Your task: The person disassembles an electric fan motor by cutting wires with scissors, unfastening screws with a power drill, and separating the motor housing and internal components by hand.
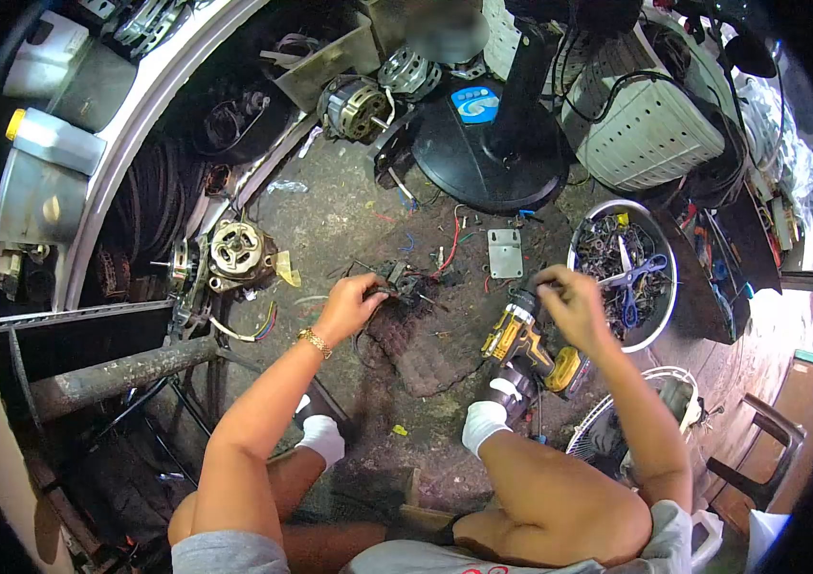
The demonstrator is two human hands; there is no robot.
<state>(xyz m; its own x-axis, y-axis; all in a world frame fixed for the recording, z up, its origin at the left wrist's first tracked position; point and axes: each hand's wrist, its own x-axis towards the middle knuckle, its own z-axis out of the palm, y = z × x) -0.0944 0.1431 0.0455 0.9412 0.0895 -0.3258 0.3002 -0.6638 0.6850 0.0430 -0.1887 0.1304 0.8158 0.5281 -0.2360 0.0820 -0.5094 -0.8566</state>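
Observation:
My left hand point(357, 301), with a bracelet point(314, 342) at its wrist, has its fingers closed on the edge of a dark, greasy part with wires point(408, 285). The part's kind is hard to make out against the stained floor. My right hand point(571, 301) is curled with fingers pinched together, right beside the chuck of a yellow and black cordless drill point(514, 337). Whether a small thing is between those fingers is hidden. The drill lies by my right foot, its battery toward me. A red wire point(451, 239) runs up from the dark part.
A metal bowl point(671, 287) of screws holds blue-handled scissors point(631, 287). A grey metal plate point(505, 253) lies ahead. Motors stand at the left point(237, 253) and back point(354, 107), near a black round fan base point(488, 163). A fan cage point(650, 383) sits at right.

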